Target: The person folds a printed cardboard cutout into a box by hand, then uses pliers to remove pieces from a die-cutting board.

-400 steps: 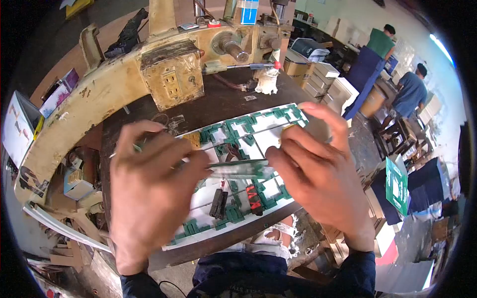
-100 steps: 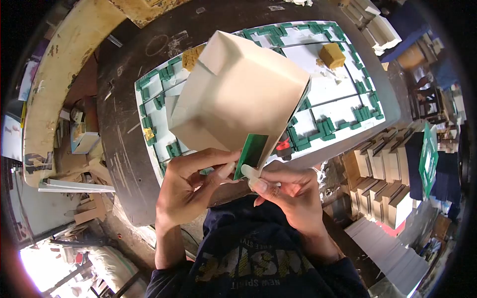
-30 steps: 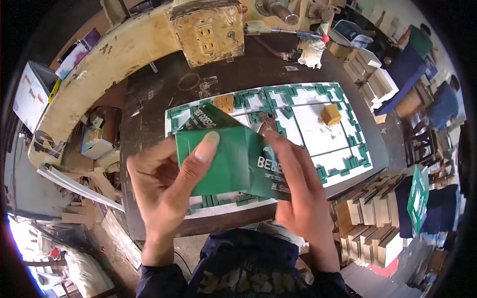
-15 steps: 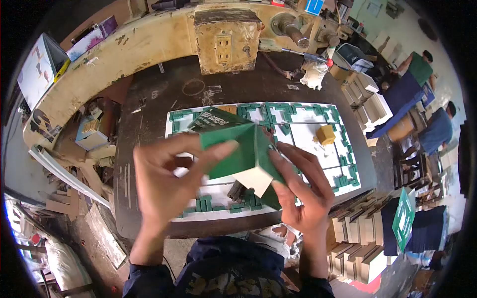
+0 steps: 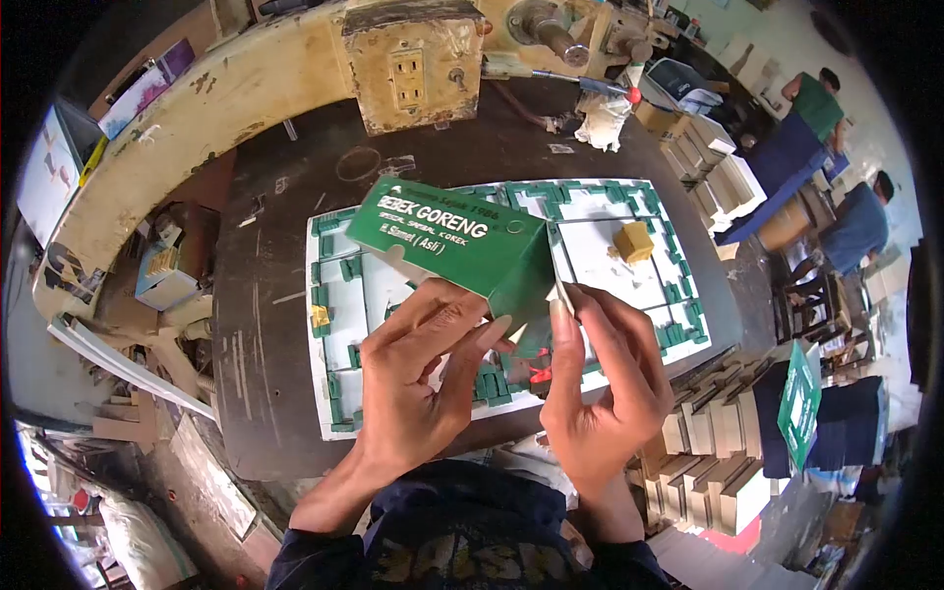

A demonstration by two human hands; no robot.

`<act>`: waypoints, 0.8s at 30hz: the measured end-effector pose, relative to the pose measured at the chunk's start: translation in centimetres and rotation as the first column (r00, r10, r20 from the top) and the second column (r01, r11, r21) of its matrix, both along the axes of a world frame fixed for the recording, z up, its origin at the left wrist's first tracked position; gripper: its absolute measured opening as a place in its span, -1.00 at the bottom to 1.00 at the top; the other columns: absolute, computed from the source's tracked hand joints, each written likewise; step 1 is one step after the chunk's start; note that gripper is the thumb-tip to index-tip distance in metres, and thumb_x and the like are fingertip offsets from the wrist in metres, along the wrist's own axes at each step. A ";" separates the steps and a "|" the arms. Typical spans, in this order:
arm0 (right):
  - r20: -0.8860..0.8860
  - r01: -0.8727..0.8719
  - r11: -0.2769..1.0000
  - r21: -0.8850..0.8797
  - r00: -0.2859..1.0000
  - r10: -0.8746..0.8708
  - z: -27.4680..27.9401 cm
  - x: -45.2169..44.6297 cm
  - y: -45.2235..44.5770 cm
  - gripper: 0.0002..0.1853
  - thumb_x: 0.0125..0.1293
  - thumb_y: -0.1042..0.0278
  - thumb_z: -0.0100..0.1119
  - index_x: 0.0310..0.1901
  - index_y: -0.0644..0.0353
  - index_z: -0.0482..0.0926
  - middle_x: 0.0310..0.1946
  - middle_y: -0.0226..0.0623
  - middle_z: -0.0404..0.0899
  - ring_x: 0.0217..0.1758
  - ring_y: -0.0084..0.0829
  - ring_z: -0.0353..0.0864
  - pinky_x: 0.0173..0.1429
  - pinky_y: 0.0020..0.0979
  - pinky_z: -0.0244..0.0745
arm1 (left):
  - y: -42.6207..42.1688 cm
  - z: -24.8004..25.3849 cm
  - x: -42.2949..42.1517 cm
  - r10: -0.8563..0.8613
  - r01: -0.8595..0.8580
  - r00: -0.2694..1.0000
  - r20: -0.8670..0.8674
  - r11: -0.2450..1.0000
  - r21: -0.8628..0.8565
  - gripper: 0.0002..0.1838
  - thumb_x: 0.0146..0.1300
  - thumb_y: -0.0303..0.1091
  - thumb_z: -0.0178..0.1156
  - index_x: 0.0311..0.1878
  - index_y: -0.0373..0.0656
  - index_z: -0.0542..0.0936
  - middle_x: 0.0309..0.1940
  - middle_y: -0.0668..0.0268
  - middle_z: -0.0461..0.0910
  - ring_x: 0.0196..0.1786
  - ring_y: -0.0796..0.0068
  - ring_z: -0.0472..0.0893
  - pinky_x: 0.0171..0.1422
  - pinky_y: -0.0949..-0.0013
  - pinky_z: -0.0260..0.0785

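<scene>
A green cardboard box (image 5: 447, 236), printed "BEBEK GORENG" in white, is tilted in the air in front of me. My left hand (image 5: 418, 369) is closed on its lower near edge, thumb and fingers pinching the card. With thumb and fingertips, my right hand (image 5: 610, 383) pinches a thin pale-edged flap (image 5: 563, 295) at the box's right end. Below both hands lies a white board (image 5: 595, 261) with dark lines and many small green blocks (image 5: 492, 383) along them. A yellow block (image 5: 633, 241) sits at its right side. The box hides part of the board.
A worn cream machine frame with a socket box (image 5: 408, 79) stands behind the dark table (image 5: 261, 393). Stacks of folded card (image 5: 708, 452) are at my right, near a green printed sheet (image 5: 798, 403). Two people work at the far right.
The box has turned so its printed panel faces up. My left hand has shifted right and beneath it. My right hand remains at the right end, now pinching the flap.
</scene>
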State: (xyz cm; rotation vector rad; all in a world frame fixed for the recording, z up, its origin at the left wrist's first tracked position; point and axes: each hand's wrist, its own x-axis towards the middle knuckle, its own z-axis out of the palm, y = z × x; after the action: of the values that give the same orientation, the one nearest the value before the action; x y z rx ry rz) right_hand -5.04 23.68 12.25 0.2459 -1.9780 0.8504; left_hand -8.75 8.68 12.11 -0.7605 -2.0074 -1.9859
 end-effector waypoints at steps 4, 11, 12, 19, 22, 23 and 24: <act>0.134 -0.050 0.987 -0.152 0.988 0.071 0.1 0.8 -0.2 -0.78 0.24 0.65 0.38 -0.07 0.35 0.69 -0.16 -0.11 0.64 -0.24 -0.39 0.66 -0.25 -0.47 0.52 | 0.2 -1.2 -0.2 0.034 -0.035 0.998 -0.052 0.999 -0.019 -0.74 0.25 -0.82 0.21 -0.02 -0.46 0.67 -0.13 0.10 0.66 -0.13 0.37 0.74 -0.10 0.44 0.63; 0.187 -0.088 0.980 -0.178 0.975 0.122 0.0 1.4 -0.1 -0.70 0.15 0.66 0.41 -0.05 0.29 0.71 -0.14 -0.15 0.62 -0.26 -0.42 0.70 -0.27 -0.51 0.53 | 0.5 -1.5 0.0 -0.054 0.048 0.998 0.043 0.990 0.136 -0.65 0.25 -0.78 0.26 0.09 -0.34 0.70 -0.14 0.14 0.68 -0.10 0.43 0.73 -0.06 0.47 0.62; 0.177 -0.067 0.985 -0.158 0.980 0.095 -0.2 1.4 -0.1 -0.67 0.12 0.67 0.42 -0.04 0.29 0.71 -0.15 -0.16 0.62 -0.27 -0.42 0.71 -0.27 -0.51 0.53 | 0.5 -1.5 0.0 -0.055 0.048 0.997 0.046 0.989 0.139 -0.65 0.25 -0.78 0.26 0.09 -0.34 0.70 -0.14 0.14 0.68 -0.10 0.43 0.73 -0.06 0.47 0.62; 0.020 0.007 1.000 -0.019 1.000 -0.007 -0.6 1.1 -0.8 -0.64 0.03 0.69 0.45 -0.07 0.30 0.71 -0.20 -0.19 0.63 -0.29 -0.39 0.69 -0.28 -0.48 0.54 | 0.1 -1.0 0.5 0.017 -0.019 0.998 -0.057 0.999 -0.033 -0.64 0.24 -0.78 0.25 0.08 -0.31 0.72 -0.19 0.15 0.67 -0.18 0.47 0.69 -0.11 0.47 0.60; -0.003 -0.008 1.000 -0.011 1.000 0.008 -1.0 0.9 -1.0 -0.67 0.06 0.69 0.44 -0.08 0.32 0.71 -0.20 -0.20 0.63 -0.30 -0.37 0.68 -0.26 -0.46 0.55 | 0.2 -1.5 0.6 0.028 -0.034 0.990 -0.141 0.999 -0.040 -0.60 0.19 -0.82 0.26 0.08 -0.30 0.72 -0.20 0.16 0.68 -0.19 0.46 0.69 -0.11 0.47 0.58; -0.003 -0.008 1.000 -0.011 1.000 0.008 -0.8 0.9 -0.9 -0.67 0.06 0.69 0.44 -0.08 0.32 0.71 -0.20 -0.20 0.63 -0.30 -0.37 0.68 -0.26 -0.46 0.55 | 0.2 -1.7 0.5 0.022 -0.023 0.988 -0.150 1.000 -0.006 -0.58 0.17 -0.84 0.26 0.09 -0.30 0.72 -0.19 0.16 0.68 -0.19 0.46 0.70 -0.11 0.46 0.58; 0.064 -0.040 0.999 0.012 0.997 0.039 -0.4 1.0 -0.6 -0.68 0.10 0.69 0.43 -0.07 0.30 0.71 -0.20 -0.19 0.64 -0.30 -0.35 0.69 -0.27 -0.46 0.55 | 0.0 -1.8 0.4 0.022 -0.023 0.988 -0.150 1.000 -0.006 -0.58 0.17 -0.84 0.26 0.09 -0.30 0.72 -0.19 0.16 0.68 -0.19 0.46 0.70 -0.11 0.46 0.58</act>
State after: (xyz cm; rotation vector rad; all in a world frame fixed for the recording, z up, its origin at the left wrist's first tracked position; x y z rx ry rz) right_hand -4.00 23.08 11.86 0.2693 -2.0443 0.8801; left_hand -8.31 8.71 10.30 -0.8581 -1.9298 -1.8511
